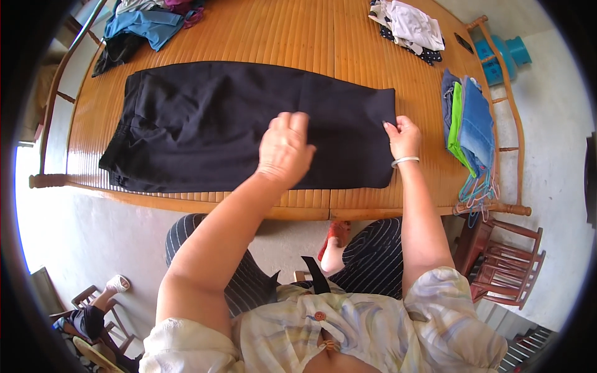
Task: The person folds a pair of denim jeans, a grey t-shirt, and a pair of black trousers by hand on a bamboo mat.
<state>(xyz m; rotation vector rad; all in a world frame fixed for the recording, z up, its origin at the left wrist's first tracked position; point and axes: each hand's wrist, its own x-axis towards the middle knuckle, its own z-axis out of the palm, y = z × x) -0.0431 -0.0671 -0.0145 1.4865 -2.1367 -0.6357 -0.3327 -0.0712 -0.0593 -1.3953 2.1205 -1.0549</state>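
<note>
A pair of black trousers (217, 124) lies flat across the bamboo-slat bed (261, 31), folded lengthwise, with the gathered waistband to the left and the hem to the right. My left hand (287, 149) rests palm down over the middle of the cloth, fingers stretched out and slightly blurred. At the hem end, my right hand (404, 138) pinches the edge of the trousers between thumb and fingers; a pale bangle (405, 161) circles that wrist. Some creases run through the cloth near the waistband.
Folded jeans (477, 124) and a bright green garment (456, 118) lie at the right, above several hangers (480, 194). White clothes (413, 26) are piled at the far right, blue ones (144, 28) far left. Wooden rails edge both sides. Another person's leg (102, 298) shows lower left.
</note>
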